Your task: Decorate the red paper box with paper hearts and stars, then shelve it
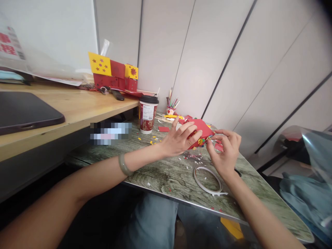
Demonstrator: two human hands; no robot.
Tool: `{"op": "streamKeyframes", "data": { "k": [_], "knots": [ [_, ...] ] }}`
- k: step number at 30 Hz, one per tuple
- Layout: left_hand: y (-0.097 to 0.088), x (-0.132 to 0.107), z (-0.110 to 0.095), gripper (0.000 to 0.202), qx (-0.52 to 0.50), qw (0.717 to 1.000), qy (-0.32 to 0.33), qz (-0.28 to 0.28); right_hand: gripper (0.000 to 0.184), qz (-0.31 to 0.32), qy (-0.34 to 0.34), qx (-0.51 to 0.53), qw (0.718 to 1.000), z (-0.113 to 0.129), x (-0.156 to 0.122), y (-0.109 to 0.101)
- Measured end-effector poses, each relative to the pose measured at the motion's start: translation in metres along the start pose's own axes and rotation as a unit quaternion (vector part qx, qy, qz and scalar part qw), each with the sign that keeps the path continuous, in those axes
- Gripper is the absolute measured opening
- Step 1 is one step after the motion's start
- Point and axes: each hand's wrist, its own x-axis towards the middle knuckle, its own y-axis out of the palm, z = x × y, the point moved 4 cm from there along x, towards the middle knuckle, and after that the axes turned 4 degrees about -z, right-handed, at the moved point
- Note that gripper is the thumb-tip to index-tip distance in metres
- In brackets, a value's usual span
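A red paper craft box (202, 127) with small yellow, green and blue pieces on its side is held up above the table. My left hand (181, 136), wearing a ring, grips it from the left with the fingers over its near face. At its right end, my right hand (224, 148) has thumb and forefinger pinched together by the coloured pieces. What lies between those fingertips is too small to make out. Below on the table lies a roll of white double-sided tape (196, 178), its loose end pointing right.
A lidded paper coffee cup (148, 116) stands left of my hands, beside a raised wooden shelf (70, 103). On the shelf are a red and yellow paper craft (114, 71) and a dark laptop (28, 110). Behind stands a pen cup (170, 110). Paper scraps (193, 156) litter the table.
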Motion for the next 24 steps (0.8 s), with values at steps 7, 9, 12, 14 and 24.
{"op": "streamKeyframes", "data": {
  "k": [7,9,12,14,24],
  "knots": [
    [-0.0004,0.0018,-0.0021,0.05,-0.04,0.999,-0.02,0.021,0.006,-0.026,-0.011,-0.022,0.999,0.0014,-0.0006,-0.0017],
    [-0.0016,0.0034,-0.0035,0.047,-0.03,0.999,-0.02,0.019,0.006,-0.032,-0.021,-0.025,0.999,0.0019,-0.0006,-0.0021],
    [-0.0042,0.0057,-0.0066,0.041,-0.003,1.0,-0.008,0.006,0.008,-0.036,-0.027,-0.035,0.998,0.0018,-0.0002,-0.0021],
    [-0.0058,0.0064,-0.0086,0.039,0.011,1.0,0.004,-0.005,0.009,-0.04,-0.026,-0.044,0.998,0.0011,-0.0002,-0.002],
    [-0.0067,0.003,-0.0055,0.047,-0.057,0.994,0.091,0.028,0.01,-0.019,-0.055,-0.028,0.998,0.0013,-0.0037,-0.0038]
  ]
}}
